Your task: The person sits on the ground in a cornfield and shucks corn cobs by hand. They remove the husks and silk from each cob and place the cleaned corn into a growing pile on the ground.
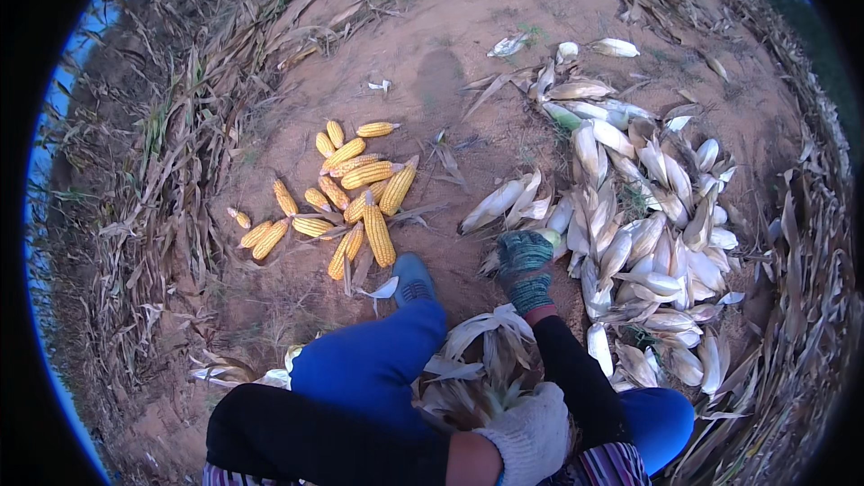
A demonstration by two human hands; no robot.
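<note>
My right hand [525, 270], in a green knitted glove, is curled at the left edge of a heap of unhusked corn ears [648, 250]. It grips an ear in its husk [551, 237], whose pale green end shows by the knuckles. Close to my body is my left hand [530, 425], in a white knitted glove. Its fingers are turned down and hidden, beside a bunch of loose dry husks [489, 351] between my legs. Bare yellow corn cobs [368, 175] lie in a loose group beyond my shoe [413, 278].
Dry corn stalks [169, 169] are piled along the left, and more stalks [796, 283] curve along the right. A few husked-over ears [614, 47] lie apart on the bare soil [378, 34] farther off. Husk scraps [226, 370] are left of my blue-clad leg [371, 351].
</note>
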